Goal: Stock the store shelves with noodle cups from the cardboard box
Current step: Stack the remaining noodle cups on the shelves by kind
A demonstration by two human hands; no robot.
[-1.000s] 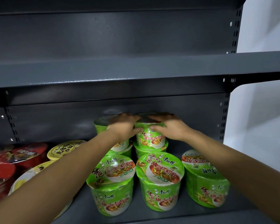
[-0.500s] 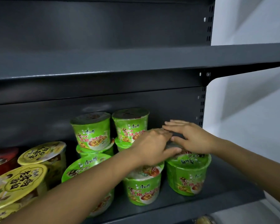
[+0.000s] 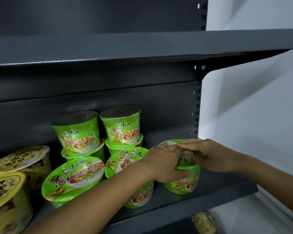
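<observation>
Green noodle cup (image 3: 184, 184) upright on shelf (image 3: 215, 198), held between 2 grips: left grip (image 3: 164, 164) curled round its left wall, right grip (image 3: 210, 156) clamped over lid. Bare shelf lies beyond both.

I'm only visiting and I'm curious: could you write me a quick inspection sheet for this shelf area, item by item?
Surface: dark grey metal lower shelf, carrying all the cups.
Job's things: rightmost green cup stands upright near the shelf's right end; front green cups to its left; back stacks, two green cups high, against the rear panel; cardboard box not in view.
Clutter: yellow-lidded cups at the far left; blurred item below the shelf, cannot tell what.
Hands: left hand and right hand both hold the rightmost green cup at lid and side.
Cables: nothing seen.
Surroundings: upper shelf overhead; white wall to the right.
</observation>
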